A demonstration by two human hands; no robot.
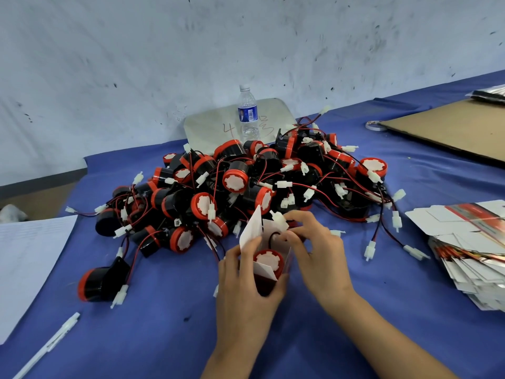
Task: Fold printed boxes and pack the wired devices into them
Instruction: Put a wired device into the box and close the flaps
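The left hand (246, 283) curls its fingers round one open box (252, 228) over the blue table (164, 337), one device (267, 259) inside. The right hand (319, 253) fingers pinch its wire (271, 238). Beyond lies one pile of devices (246, 181), dozens, too tangled to count.

Water bottle (248, 113), white pen (52, 343), paper sheet (24, 258), cardboard sheet (451, 129), tape roll (375, 125), blue tablecloth (164, 324)
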